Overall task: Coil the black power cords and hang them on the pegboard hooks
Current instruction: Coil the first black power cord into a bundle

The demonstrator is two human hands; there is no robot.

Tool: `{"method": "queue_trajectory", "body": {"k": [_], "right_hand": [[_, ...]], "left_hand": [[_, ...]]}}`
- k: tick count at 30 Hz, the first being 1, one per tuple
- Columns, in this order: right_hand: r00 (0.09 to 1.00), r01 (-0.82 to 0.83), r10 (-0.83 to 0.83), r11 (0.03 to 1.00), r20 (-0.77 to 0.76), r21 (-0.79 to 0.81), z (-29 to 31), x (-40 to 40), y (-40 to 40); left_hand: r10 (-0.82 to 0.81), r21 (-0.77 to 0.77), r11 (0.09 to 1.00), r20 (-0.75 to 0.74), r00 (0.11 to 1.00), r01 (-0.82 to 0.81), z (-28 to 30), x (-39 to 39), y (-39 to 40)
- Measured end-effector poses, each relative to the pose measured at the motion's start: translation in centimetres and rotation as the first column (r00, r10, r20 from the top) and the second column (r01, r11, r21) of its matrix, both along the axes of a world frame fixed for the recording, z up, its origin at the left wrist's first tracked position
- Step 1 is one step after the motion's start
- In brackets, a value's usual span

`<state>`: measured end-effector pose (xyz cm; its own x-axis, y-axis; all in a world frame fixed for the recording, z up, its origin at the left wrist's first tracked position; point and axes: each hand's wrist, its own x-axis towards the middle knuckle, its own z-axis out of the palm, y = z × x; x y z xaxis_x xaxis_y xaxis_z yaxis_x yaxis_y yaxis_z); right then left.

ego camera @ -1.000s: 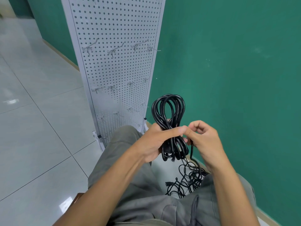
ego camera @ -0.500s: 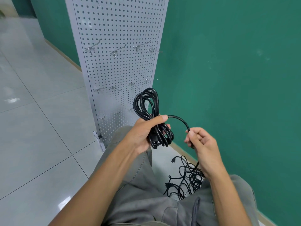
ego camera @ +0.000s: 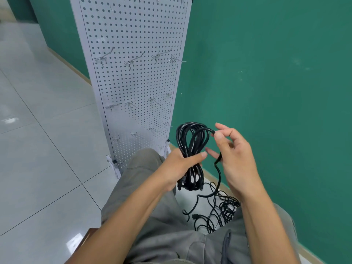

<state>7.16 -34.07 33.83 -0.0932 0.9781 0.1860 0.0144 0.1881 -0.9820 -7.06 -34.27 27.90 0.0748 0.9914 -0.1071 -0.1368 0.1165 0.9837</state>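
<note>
- Standing left of centre, the pegboard (ego camera: 133, 73) carries bare hooks (ego camera: 131, 62); nothing is hung on them yet.
- The coiled cord (ego camera: 190, 141) is clamped at its waist by the left hand (ego camera: 181, 166), fingers wrapped round the bundle.
- The free strand (ego camera: 219, 168) is pinched by the right hand (ego camera: 236, 159) at the loop top, other fingers spread.
- Cord is judged light, limp and springy; best gripped mid-bundle.
- Loose cords (ego camera: 219, 210) lie tangled on the floor between the knees.

A matte green wall (ego camera: 266, 73) with a pale wooden skirting board (ego camera: 68, 63) along its foot meets a floor of large glossy grey-white tiles (ego camera: 47, 149) that mirror bright patches of overhead light.
</note>
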Motion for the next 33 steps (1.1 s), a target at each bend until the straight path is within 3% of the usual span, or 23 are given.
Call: {"method": "queue_trajectory", "body": {"k": [8,15,21,28,33], "right_hand": [[0.993,0.11,-0.113,0.989,-0.033,-0.101,-0.2,-0.6,0.9],[0.964,0.073,-0.126,0.971,-0.233,-0.226,-0.3,-1.0,0.9],[0.919,-0.054,-0.085,0.94,-0.384,-0.336,0.0,-0.5,1.2],[0.917,-0.144,-0.037,0.898,-0.398,-0.415,-0.1,0.5,2.0],[0.955,-0.172,0.04,0.882,-0.293,-0.439,-0.5,0.2,2.0]], "left_hand": [[-0.086,0.086,0.992,-0.047,0.995,0.09,-0.1,0.9,-0.2],[-0.132,0.133,0.98,-0.106,0.986,0.145,0.3,1.3,-0.7],[-0.22,0.186,0.951,-0.163,0.962,0.249,1.1,0.5,-1.2],[-0.265,0.156,0.95,-0.055,0.963,0.271,1.0,0.6,-1.4],[-0.201,0.15,0.969,0.024,0.979,0.195,0.9,1.1,-1.6]]}}
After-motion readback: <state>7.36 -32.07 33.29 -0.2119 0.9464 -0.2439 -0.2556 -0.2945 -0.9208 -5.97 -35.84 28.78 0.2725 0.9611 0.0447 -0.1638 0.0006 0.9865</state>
